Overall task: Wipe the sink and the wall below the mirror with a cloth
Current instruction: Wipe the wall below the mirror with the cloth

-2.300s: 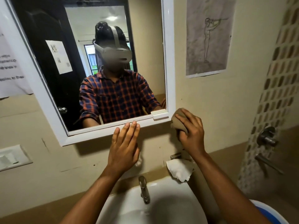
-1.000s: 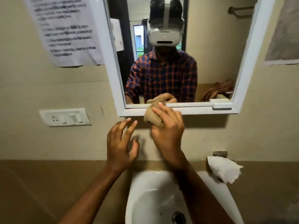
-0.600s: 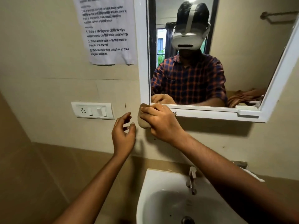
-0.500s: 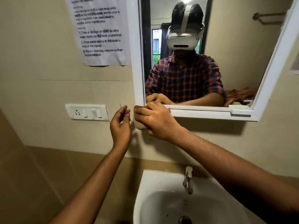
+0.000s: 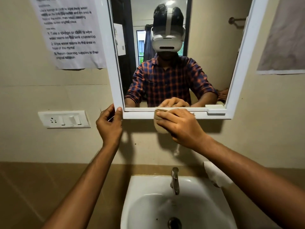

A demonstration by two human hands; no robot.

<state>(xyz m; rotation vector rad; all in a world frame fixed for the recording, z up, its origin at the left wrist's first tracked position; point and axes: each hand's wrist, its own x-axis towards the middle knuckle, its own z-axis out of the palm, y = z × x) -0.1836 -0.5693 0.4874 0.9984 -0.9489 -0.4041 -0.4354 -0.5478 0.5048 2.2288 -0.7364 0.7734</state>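
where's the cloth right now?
Head view, centre: the tan cloth is bunched in the right hand, pressed on the mirror frame's bottom edge, right of the left hand.

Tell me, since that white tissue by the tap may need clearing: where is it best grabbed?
Probably pinch the white tissue at its crumpled free end over the sink rim, coming from above; its far part sits hidden behind the right forearm.
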